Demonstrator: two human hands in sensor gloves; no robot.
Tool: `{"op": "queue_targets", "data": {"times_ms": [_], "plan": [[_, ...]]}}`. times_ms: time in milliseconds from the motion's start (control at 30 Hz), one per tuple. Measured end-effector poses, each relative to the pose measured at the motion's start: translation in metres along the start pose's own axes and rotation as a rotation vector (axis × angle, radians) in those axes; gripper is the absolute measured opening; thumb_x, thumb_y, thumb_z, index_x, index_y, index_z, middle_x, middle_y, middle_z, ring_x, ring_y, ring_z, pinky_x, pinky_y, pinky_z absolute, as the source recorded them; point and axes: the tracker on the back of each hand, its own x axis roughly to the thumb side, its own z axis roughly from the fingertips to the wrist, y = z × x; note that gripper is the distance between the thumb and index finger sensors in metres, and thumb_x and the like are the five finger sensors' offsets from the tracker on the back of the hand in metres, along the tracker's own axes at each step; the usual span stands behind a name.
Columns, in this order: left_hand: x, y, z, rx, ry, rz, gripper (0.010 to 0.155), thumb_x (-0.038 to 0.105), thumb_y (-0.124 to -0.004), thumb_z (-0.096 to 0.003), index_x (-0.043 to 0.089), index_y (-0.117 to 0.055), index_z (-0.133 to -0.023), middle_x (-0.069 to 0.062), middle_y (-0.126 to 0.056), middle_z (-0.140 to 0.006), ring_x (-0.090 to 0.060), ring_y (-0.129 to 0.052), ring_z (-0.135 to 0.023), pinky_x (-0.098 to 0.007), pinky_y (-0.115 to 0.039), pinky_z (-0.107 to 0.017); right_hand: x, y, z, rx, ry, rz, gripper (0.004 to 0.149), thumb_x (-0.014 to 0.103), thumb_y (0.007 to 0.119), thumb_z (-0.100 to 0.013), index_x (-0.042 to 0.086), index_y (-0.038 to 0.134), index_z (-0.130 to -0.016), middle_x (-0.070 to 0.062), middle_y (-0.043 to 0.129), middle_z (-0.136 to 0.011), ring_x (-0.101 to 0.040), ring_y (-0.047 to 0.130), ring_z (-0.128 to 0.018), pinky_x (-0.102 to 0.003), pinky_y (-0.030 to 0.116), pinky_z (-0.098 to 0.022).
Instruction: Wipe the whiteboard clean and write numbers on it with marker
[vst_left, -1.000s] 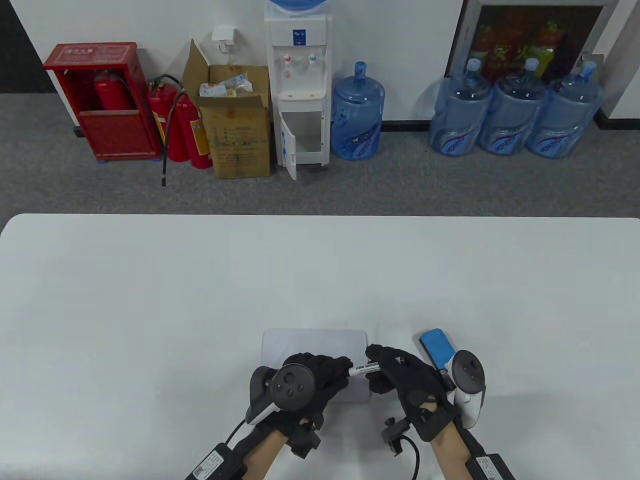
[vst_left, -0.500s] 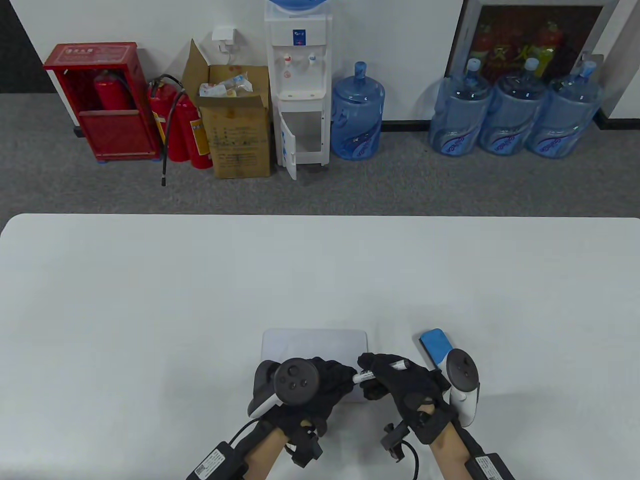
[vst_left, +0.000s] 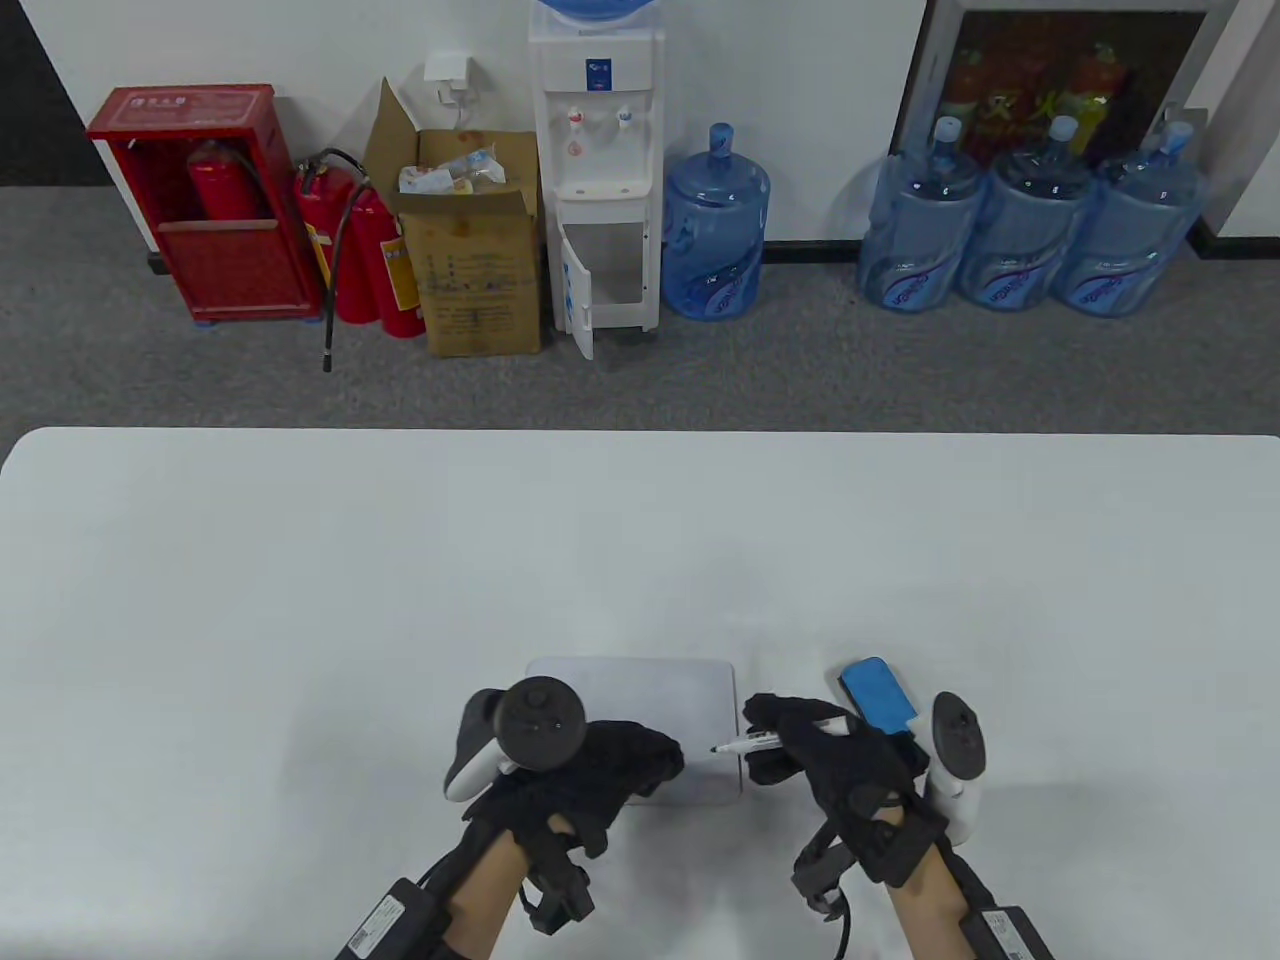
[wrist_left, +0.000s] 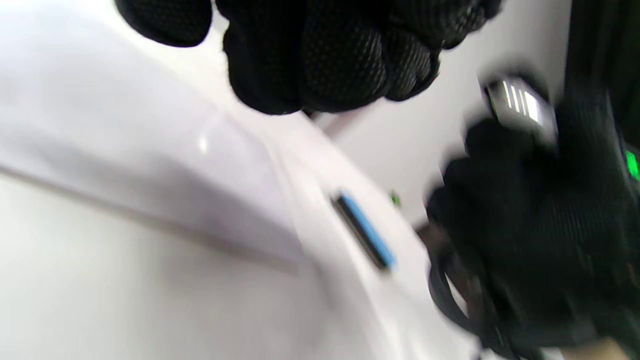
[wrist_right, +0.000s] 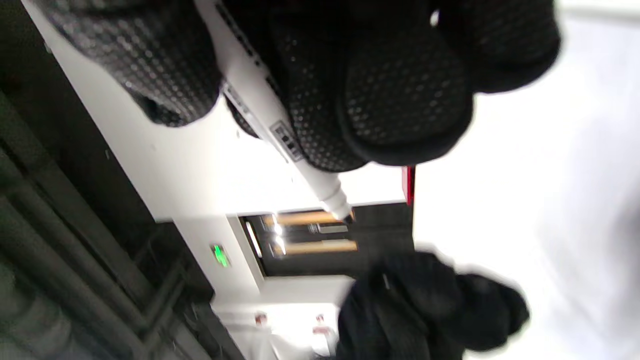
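- Table view showed the small whiteboard (vst_left: 640, 715) lying flat on the white bench (vst_left: 300, 600), near its front edge, with its visible surface blank.
- The right hand (vst_left: 825, 755) pinched the marker (vst_left: 748, 743) in curled fingers; the dark tip was bare and pointed left, over the whiteboard's right edge. Whether it touched the surface could not be told.
- In the right wrist view the marker (wrist_right: 280, 135) ran out between the gloved fingers (wrist_right: 400, 100), nib exposed.
- The left hand (vst_left: 590, 775) lay over the whiteboard's lower left part with fingers curled; whether they enclosed the cap could not be told, since no cap showed in any view.
- The blue eraser (vst_left: 878, 695) lay on the bench just right of the whiteboard, beside the right hand, held by neither hand.
- Judging from the blank board and idle eraser, the wiping looked finished and the writing step was just beginning.
- The next move likely called for lowering the nib onto the board while the left hand steadied it against sliding.
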Motion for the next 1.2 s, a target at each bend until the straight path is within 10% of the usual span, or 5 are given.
{"op": "queue_targets", "data": {"times_ms": [167, 333, 500, 1200], "plan": [[-0.025, 0.055, 0.026, 0.269, 0.257, -0.370, 0.046, 0.046, -0.076, -0.0470, 0.030, -0.086, -0.089, -0.001, -0.097, -0.082, -0.033, -0.091, -0.078, -0.063, -0.061, -0.070, -0.008, -0.024, 0.003, -0.060, 0.051, 0.045, 0.051, 0.049, 0.082, -0.045, 0.018, 0.088, -0.085, -0.011, 0.092, -0.073, -0.027, 0.097, -0.053, -0.053, 0.074, -0.045], [-0.059, 0.078, 0.041, 0.265, 0.537, -0.766, 0.047, 0.048, -0.079, -0.0451, 0.031, -0.082, -0.089, 0.003, -0.095, -0.084, -0.031, -0.091, -0.081, -0.060, -0.064, -0.069, -0.010, -0.028, 0.002, -0.075, 0.070, 0.053, 0.052, 0.048, 0.083, -0.045, 0.017, 0.087, -0.086, -0.012, 0.092, -0.073, -0.029, 0.096, -0.054, -0.055, 0.073, -0.045], [-0.096, 0.083, 0.051, 0.298, 0.685, -0.782, 0.047, 0.047, -0.079, -0.0453, 0.032, -0.081, -0.089, 0.001, -0.094, -0.086, -0.033, -0.089, -0.083, -0.061, -0.062, -0.071, -0.013, -0.026, 0.002, -0.060, 0.089, 0.090, 0.053, 0.048, 0.083, -0.045, 0.016, 0.086, -0.086, -0.012, 0.091, -0.074, -0.030, 0.095, -0.055, -0.055, 0.072, -0.046], [-0.100, 0.073, 0.040, 0.177, 0.745, -1.065, 0.048, 0.049, -0.082, -0.0423, 0.034, -0.087, -0.087, 0.000, -0.096, -0.085, -0.031, -0.091, -0.080, -0.059, -0.064, -0.070, -0.015, -0.024, 0.003, -0.045, 0.117, 0.155, 0.054, 0.048, 0.083, -0.045, 0.015, 0.086, -0.087, -0.013, 0.091, -0.075, -0.032, 0.095, -0.056, -0.057, 0.071, -0.046]]}}
